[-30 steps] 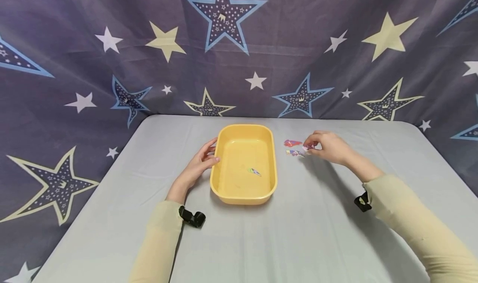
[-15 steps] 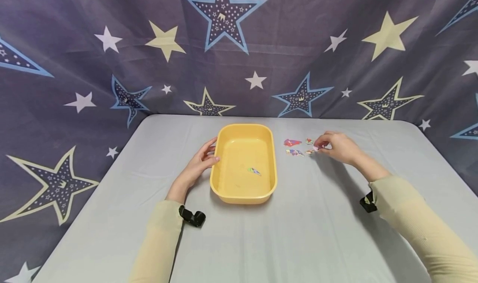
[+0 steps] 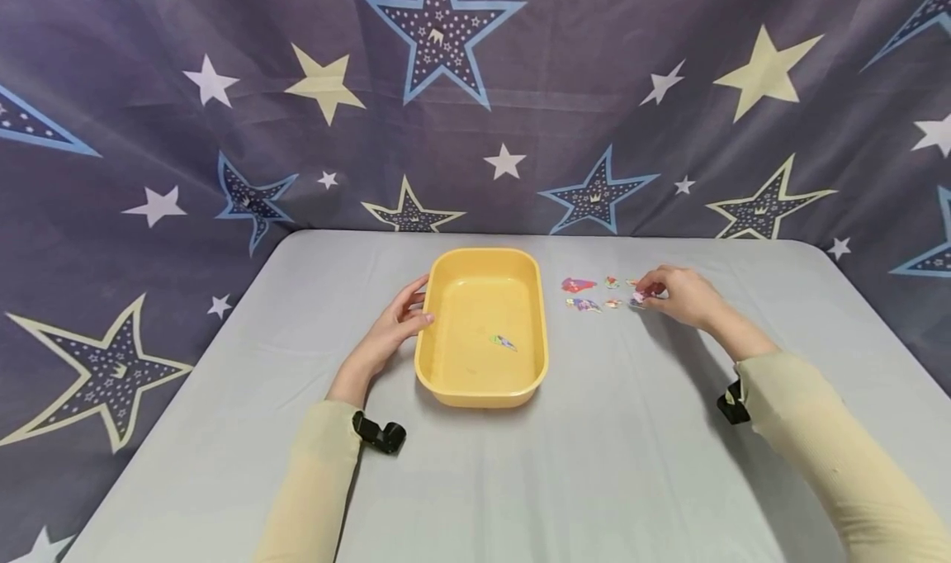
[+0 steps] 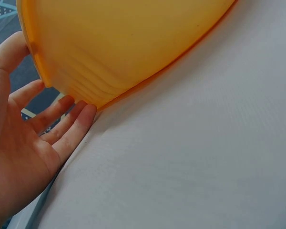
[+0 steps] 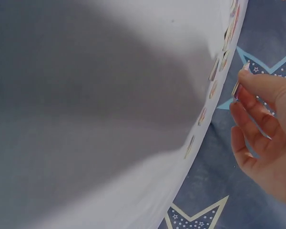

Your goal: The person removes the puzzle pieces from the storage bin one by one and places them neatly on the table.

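Note:
My left hand (image 3: 390, 332) is at the left side of a yellow plastic tub (image 3: 438, 373). Its thumb lies over the rim while the fingertips rest against the outer wall, as the left wrist view shows. Inside the tub lies one small green and blue cutout (image 3: 504, 343). To the tub's right, my right hand (image 3: 687, 296) pinches a small, flat printed cutout (image 5: 236, 91) between thumb and fingers, close over the table. Beside that hand are a red cutout (image 3: 578, 285), a purple one (image 3: 584, 305) and several smaller ones, roughly in two rows.
A pale grey cloth covers the table (image 3: 594, 464). Behind it hangs a dark curtain (image 3: 475, 134) printed with stars. Each wrist wears a black camera mount (image 3: 379, 433). The right arm casts a shadow across the cloth.
My right hand has moved rightward along the cutouts, uncovering smaller ones beside the red and purple pieces. The left hand and the tub have stayed put.

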### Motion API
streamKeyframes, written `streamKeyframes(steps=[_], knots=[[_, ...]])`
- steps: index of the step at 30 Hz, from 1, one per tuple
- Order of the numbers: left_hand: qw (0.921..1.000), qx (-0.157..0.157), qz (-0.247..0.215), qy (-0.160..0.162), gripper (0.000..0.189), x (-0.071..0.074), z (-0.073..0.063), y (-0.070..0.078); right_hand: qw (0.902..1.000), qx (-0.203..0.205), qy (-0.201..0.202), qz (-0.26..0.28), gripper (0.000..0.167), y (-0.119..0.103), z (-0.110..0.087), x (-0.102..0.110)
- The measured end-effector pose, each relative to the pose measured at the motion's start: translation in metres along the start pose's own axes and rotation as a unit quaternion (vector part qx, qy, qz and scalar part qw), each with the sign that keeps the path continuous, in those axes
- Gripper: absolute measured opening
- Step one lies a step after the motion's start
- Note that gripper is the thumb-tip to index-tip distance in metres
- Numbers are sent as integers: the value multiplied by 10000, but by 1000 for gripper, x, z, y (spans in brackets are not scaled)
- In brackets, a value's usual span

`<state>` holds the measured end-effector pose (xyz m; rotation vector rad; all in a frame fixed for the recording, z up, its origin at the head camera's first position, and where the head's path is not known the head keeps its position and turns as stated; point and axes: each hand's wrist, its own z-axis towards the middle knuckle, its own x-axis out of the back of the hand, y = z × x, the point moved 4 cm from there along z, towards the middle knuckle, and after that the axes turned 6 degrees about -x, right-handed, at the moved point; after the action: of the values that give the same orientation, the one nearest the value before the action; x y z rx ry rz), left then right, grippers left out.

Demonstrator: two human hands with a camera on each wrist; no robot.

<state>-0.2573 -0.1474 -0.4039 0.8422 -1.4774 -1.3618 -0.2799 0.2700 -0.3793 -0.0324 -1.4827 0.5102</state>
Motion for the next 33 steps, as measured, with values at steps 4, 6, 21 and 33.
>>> streamKeyframes(steps=[4, 6, 21, 33], knots=[[10000, 8, -6, 11, 67, 0, 0, 0, 9999, -143, -43, 33, 17, 6, 1, -2], [10000, 14, 9, 14, 67, 0, 1, 0, 9997, -209, -83, 38, 16, 9, 2, -2], [10000, 58, 37, 31, 67, 1, -1, -2, 9985, -459, -285, -83, 13, 24, 2, -9], [10000, 19, 25, 1, 67, 2, 1, -3, 9969, -729, -253, -171, 11, 26, 4, -9]])
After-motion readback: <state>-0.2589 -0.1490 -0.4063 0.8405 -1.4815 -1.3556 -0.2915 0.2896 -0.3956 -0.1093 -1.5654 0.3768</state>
